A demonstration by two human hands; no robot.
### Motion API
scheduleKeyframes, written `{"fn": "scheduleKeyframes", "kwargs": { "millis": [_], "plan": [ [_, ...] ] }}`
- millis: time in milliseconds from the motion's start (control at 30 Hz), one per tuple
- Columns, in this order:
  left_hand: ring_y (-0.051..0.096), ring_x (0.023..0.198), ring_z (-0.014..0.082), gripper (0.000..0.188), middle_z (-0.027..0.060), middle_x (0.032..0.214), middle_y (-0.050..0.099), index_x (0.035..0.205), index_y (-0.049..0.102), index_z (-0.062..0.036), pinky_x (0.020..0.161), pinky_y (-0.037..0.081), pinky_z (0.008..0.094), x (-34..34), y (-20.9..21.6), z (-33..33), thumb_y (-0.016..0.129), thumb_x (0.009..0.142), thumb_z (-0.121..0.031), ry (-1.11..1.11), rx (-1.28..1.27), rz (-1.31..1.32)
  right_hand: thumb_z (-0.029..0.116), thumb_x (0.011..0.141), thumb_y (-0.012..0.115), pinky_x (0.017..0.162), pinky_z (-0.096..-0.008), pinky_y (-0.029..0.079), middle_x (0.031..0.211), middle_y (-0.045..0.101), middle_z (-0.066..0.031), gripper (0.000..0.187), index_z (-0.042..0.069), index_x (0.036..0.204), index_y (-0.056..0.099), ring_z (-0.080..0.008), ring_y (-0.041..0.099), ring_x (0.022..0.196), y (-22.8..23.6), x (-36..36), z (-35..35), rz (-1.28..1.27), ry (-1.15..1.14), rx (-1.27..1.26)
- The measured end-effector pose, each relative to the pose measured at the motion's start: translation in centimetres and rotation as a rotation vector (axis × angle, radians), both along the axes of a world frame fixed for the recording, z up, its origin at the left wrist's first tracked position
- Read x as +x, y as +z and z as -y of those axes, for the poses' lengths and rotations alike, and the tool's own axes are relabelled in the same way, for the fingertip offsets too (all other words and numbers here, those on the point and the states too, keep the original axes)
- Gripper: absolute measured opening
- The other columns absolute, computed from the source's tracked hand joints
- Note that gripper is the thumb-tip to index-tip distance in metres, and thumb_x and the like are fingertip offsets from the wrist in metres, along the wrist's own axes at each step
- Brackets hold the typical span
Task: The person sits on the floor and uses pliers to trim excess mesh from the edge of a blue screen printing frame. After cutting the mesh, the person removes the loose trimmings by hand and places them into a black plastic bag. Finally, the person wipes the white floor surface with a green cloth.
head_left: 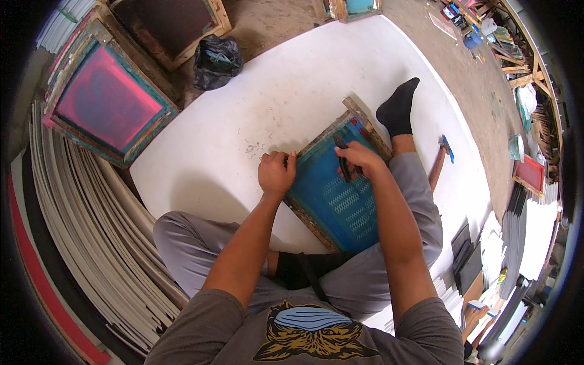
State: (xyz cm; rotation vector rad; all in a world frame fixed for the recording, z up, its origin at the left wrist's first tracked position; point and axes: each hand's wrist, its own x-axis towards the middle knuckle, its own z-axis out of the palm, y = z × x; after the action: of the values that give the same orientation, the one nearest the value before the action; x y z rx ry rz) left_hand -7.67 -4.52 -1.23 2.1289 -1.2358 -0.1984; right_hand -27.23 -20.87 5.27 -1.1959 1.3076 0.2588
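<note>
A wooden screen-printing frame (310,225) with blue mesh (322,176) lies tilted across my lap, against my right leg. Pale rows of marks show on the mesh. My left hand (277,174) is closed at the frame's left corner, thumb on its edge. Dark-handled pliers (344,165) are gripped in my right hand (360,159), over the upper part of the mesh. Their jaws point toward the far rail of the frame. Small curled bits (252,148), perhaps staples, lie scattered beyond my left hand.
I sit on a white sheet (213,134). A black plastic bag (216,61) and a pink-mesh frame (109,100) stand at the far left, above stacked sheets (91,213). Right of my leg lies a wooden-handled tool with a blue end (448,149). Another person's hand (477,314) shows lower right.
</note>
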Motion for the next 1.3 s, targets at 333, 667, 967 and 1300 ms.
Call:
{"fn": "scheduleKeyframes", "kwargs": {
  "millis": [333,667,967,1300],
  "plan": [
    [0.062,0.078,0.0352,0.038,0.0135,0.079,0.068,0.076,0.071,-0.0029,0.069,0.051,0.047,0.0,-0.2,-0.2,0.065,0.094,-0.035,-0.015,0.029,-0.012,0.037,0.103,0.059,0.058,-0.0506,0.059,0.082,0.067,-0.0206,0.044,-0.007,0.1,0.06,-0.0296,0.07,0.067,3.3,2.8,3.0,-0.272,0.225,0.056],
    [0.064,0.077,0.034,0.039,0.0129,0.079,0.068,0.078,0.072,-0.0038,0.068,0.052,0.0463,-0.1,-0.5,0.2,0.064,0.095,-0.038,-0.002,0.025,-0.044,-0.002,0.08,0.069,0.045,-0.0449,0.047,0.065,0.061,-0.0192,0.01,-0.009,0.077,0.063,-0.0277,0.061,0.052,-1.3,4.3,1.7,-0.345,0.378,-0.134],
    [0.064,0.08,0.0356,0.039,0.0137,0.086,0.068,0.083,0.073,-0.004,0.073,0.052,0.0458,0.3,-0.3,-0.3,0.062,0.097,-0.039,0.006,0.061,-0.093,0.001,0.077,0.061,0.043,-0.0386,0.044,0.06,0.059,-0.0113,0.009,-0.004,0.071,0.058,-0.0229,0.059,0.048,-2.9,5.4,-5.8,-0.053,-0.022,-0.41],
    [0.061,0.076,0.0144,0.035,0.0056,0.081,0.069,0.101,0.076,-0.0007,0.072,0.048,0.0305,3.7,-1.1,-0.1,0.069,0.096,-0.035,-0.009,-0.01,-1.034,0.022,0.092,0.066,0.062,-0.0447,0.056,0.083,0.073,-0.0234,0.031,-0.007,0.101,0.067,-0.0307,0.072,0.068,-3.8,7.5,-10.8,0.233,0.138,-0.063]
  ]
}}
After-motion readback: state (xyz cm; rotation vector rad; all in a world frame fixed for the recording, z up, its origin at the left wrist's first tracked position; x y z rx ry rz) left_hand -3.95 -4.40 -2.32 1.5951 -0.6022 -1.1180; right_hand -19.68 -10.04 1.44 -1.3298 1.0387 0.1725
